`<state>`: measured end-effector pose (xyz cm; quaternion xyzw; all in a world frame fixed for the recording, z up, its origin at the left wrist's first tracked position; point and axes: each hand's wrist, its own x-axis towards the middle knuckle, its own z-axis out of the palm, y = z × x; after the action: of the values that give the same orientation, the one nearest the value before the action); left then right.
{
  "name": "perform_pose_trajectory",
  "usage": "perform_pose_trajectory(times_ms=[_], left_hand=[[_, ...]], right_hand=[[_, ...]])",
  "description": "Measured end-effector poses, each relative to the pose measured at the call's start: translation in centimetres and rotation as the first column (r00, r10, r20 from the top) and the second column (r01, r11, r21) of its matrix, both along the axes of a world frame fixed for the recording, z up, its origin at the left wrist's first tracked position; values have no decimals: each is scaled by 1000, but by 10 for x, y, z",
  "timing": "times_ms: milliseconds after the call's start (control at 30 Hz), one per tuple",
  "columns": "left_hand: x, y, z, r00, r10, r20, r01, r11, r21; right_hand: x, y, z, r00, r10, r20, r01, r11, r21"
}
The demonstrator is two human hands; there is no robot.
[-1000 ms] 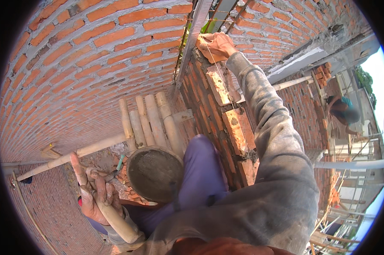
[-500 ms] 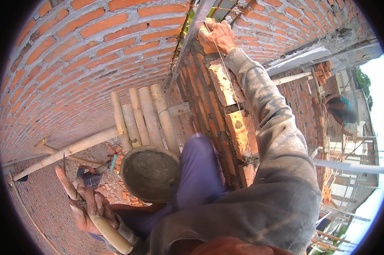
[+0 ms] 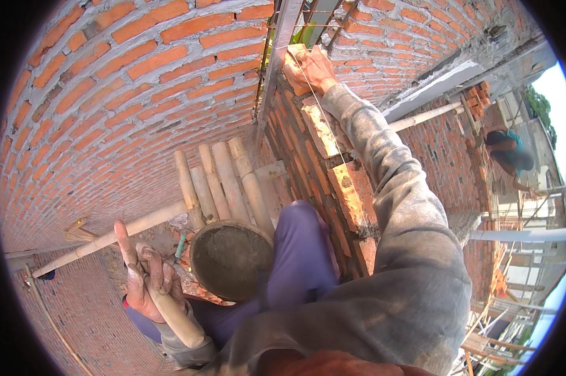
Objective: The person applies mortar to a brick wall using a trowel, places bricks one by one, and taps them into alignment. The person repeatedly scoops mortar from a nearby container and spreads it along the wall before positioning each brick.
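My left hand, at the lower left, is closed around the thick wooden handle of a trowel, with the index finger stretched along it. The blade is hardly visible from this angle. At the far end of the low brick wall, my right hand grips an orange brick on the top course. A thin string runs past that hand along the course, over other bricks with gaps between them. A round tub of grey mortar sits left of my knee.
Bamboo poles form a platform beyond the tub, and a long pole runs leftward. A tall brick wall rises on the left. An upright post stands beside my right hand. Another person works at the far right.
My left hand has shifted right and slightly, with the trowel turned so its blade tip no longer shows. My right hand stays on the brick at the wall's far end. The view has shifted a little.
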<state>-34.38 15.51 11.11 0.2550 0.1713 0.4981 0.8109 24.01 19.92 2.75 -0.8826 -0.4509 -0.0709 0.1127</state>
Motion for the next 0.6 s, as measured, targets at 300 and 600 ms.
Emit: perform_pose_trajectory(times_ms=[300, 600], left_hand=[[-20, -5, 4, 996, 64, 55, -64, 998, -2], [-28, -12, 7, 991, 131, 7, -131, 987, 88]], right_hand=[[0, 7, 6, 1000, 14, 19, -13, 998, -63], [3, 3, -1, 993, 78, 92, -76, 997, -24]])
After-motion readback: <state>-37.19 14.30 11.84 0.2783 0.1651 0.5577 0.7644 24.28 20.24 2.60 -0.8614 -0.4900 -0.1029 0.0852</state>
